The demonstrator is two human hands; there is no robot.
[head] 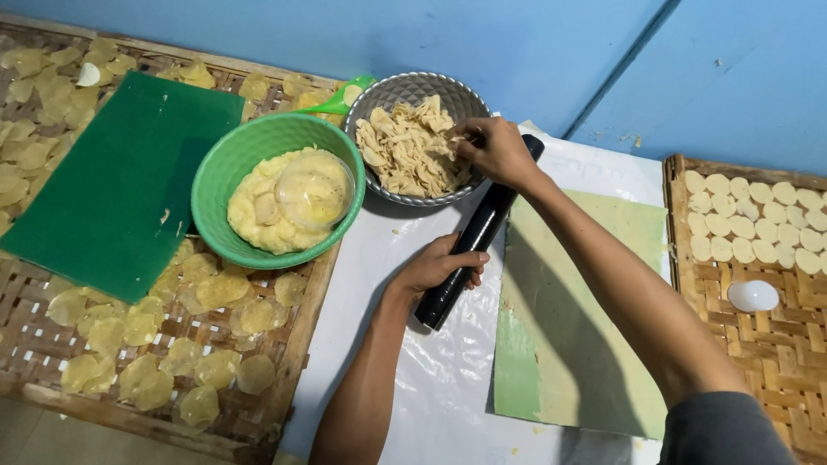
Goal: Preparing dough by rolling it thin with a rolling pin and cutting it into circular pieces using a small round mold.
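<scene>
My left hand (439,265) grips the near end of a black rolling pin (475,234) that lies on a white plastic sheet (405,344). My right hand (495,151) reaches into a grey metal bowl (405,88) heaped with pale dough scraps (409,146), its fingers pinched on some of them. A green plastic bowl (226,164) beside it holds yellow dough (258,215) with a small clear lid (314,188) resting on top. A pale green sheet (568,344) lies on the plastic under my right forearm.
A woven bamboo tray (284,344) at left carries thin yellow discs and a dark green mat (121,185). A second bamboo tray (775,336) at right holds rows of pale round discs and a white lid (753,295). A blue wall stands behind.
</scene>
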